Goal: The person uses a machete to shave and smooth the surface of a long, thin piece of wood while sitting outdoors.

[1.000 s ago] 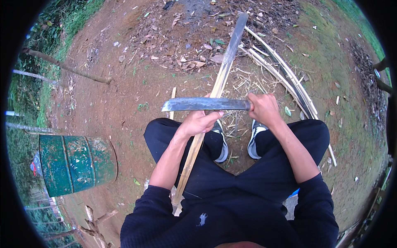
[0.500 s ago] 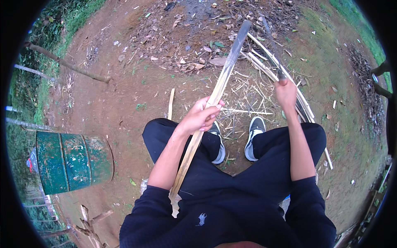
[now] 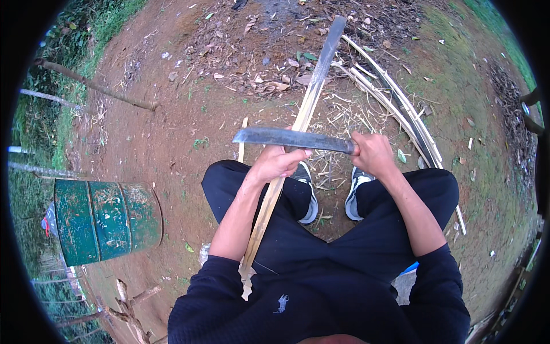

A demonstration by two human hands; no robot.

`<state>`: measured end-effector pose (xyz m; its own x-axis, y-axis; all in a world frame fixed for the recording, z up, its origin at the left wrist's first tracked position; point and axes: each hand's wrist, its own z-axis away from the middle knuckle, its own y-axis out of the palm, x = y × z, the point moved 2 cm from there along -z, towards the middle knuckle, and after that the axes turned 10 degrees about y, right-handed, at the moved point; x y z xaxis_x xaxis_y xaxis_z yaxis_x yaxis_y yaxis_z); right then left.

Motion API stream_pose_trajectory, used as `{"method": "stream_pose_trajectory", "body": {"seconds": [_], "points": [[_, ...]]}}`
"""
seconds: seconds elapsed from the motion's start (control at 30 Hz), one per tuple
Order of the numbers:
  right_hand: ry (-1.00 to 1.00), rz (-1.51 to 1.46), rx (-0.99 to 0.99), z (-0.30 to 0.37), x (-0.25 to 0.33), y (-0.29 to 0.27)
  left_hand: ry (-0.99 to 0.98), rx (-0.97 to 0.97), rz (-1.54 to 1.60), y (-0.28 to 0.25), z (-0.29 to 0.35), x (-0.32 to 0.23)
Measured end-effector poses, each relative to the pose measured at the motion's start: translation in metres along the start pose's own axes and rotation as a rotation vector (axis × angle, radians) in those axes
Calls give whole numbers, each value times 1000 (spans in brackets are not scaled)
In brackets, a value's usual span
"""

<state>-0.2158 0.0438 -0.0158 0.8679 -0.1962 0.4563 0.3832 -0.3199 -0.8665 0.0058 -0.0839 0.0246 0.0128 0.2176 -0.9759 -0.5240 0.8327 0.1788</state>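
Note:
My left hand point(image 3: 274, 165) is closed around a long split bamboo strip point(image 3: 312, 98), pale along its lower part and dark toward the far end. The strip slants from the waist, past the left thigh, up to the far side between the feet and the leaf litter. In my closed right hand point(image 3: 373, 153) is the handle of a machete. Its grey machete blade point(image 3: 292, 138) points left, crossing over the strip just beyond my left hand and hiding some of the left fingers. Whether the edge touches the strip I cannot tell.
Several pale strips point(image 3: 395, 106) lie in a curved bundle on the ground at the right. Thin shavings point(image 3: 338, 114) are scattered beyond my shoes point(image 3: 356, 192). A short strip point(image 3: 243, 140) lies near the left knee. Further left stands a green drum point(image 3: 109, 221), with cut branches point(image 3: 129, 309) nearer me.
The machete has swung from pointing away at the right to lying across the strip, pointing left. My right hand came nearer and leftward. My left hand keeps hold of the strip.

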Motion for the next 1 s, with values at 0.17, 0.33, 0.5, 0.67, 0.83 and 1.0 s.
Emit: {"method": "stream_pose_trajectory", "body": {"seconds": [0.17, 0.33, 0.5, 0.67, 0.83, 1.0], "points": [[20, 10, 7, 2, -5, 12, 62, -57, -82, 11, 1, 0], [-69, 9, -137, -7, -20, 16, 141, 8, -435, 11, -2, 1], [0, 82, -315, -25, -58, 41, 116, 26, -223, 8, -13, 3], [735, 131, -263, -57, -95, -20, 21, 9, 23, 12, -4, -1], [742, -39, -264, -45, -78, -28, 12, 50, 170, 10, -6, -13], [669, -129, -16, -28, -23, -16, 71, 24, 239, -4, -3, -19]]}}
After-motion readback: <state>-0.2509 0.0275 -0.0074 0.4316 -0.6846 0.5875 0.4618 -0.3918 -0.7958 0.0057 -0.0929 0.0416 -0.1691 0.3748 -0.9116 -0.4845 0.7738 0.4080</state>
